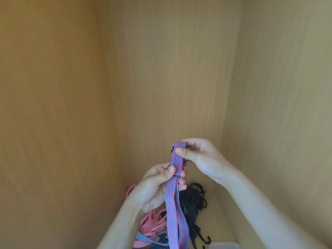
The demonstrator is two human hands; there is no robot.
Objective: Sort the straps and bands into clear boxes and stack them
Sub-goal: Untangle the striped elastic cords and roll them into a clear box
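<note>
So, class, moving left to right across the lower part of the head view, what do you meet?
pink bands → striped strap → black straps → clear box

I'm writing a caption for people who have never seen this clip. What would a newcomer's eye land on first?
The red-and-blue striped strap held up in the centre stands out first: the right hand pinches its folded top, the left hand grips it just below, and its tail hangs down. Beneath the hands, pink bands on the left and black straps on the right lie heaped on the floor of a plain wooden cupboard.
</note>
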